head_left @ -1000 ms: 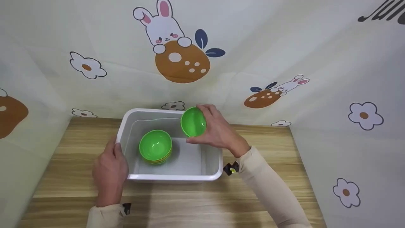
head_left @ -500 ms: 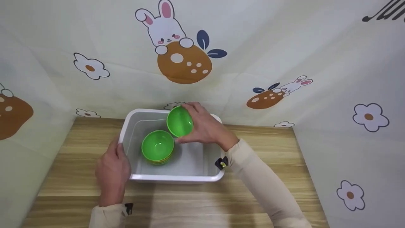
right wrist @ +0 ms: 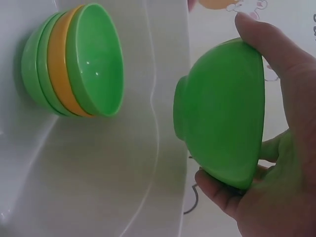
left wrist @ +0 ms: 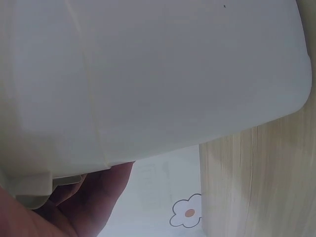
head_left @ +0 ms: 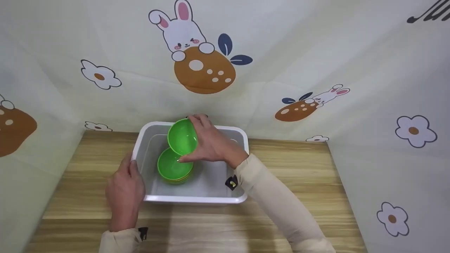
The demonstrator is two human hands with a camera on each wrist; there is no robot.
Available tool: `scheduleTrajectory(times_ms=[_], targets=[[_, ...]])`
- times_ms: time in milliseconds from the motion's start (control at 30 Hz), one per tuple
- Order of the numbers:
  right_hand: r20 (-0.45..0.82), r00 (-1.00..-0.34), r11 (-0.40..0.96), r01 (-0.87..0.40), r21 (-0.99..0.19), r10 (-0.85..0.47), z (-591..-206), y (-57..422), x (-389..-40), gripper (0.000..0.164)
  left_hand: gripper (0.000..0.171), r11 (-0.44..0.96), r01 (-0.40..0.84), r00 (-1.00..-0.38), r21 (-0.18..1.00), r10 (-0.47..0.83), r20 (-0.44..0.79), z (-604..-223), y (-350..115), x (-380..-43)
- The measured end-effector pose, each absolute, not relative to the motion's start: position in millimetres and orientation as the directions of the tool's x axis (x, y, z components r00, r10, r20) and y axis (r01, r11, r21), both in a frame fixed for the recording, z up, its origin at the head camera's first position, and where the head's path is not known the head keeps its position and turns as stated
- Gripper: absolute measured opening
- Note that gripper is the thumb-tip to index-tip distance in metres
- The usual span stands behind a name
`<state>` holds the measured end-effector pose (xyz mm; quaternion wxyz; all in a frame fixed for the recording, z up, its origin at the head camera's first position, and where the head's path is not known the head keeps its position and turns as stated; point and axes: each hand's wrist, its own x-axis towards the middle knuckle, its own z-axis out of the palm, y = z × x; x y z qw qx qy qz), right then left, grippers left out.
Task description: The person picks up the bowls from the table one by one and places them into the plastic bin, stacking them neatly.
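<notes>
A green bowl (head_left: 182,137) is held by its rim in my right hand (head_left: 211,142), above the far part of a white plastic tub (head_left: 197,199). In the right wrist view the held bowl (right wrist: 222,113) shows its outer side and foot, apart from the stack. Inside the tub stands a stack of bowls (head_left: 174,167), green with an orange one among them, as the right wrist view (right wrist: 74,64) of the stack shows. My left hand (head_left: 124,191) grips the tub's left rim; in the left wrist view its fingers (left wrist: 101,197) curl under that rim.
The tub sits on a wood-grain tabletop (head_left: 299,196). Behind it rises a pale cloth backdrop (head_left: 246,105) printed with rabbits and flowers, and more of this cloth closes off the left and right sides.
My right hand has carried the green bowl leftward, from the tub's far right side to above the back of the stack. The left hand has kept its grip on the rim.
</notes>
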<state>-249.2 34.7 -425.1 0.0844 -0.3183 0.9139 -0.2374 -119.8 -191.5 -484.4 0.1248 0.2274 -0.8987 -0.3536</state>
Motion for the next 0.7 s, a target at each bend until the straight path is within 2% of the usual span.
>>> scheduleTrajectory(times_ms=[233, 533, 700], targets=[[-0.039, -0.766, 0.680, -0.544, -0.492, -0.641, -442, 18, -248, 0.133, 0.046, 0.649, -0.312, -0.863, 0.694, -0.499, 0.079, -486, -193, -120], [-0.035, -0.701, 0.618, -0.602, -0.506, -0.712, -469, 10, -250, 0.129, 0.047, 0.655, -0.311, -0.866, 0.689, -0.493, 0.077, -486, -192, -120], [-0.017, -0.669, 0.599, -0.653, -0.464, -0.743, -476, 7, -249, 0.126, 0.045, 0.659, -0.309, -0.865, 0.685, -0.495, 0.086, -487, -192, -122]])
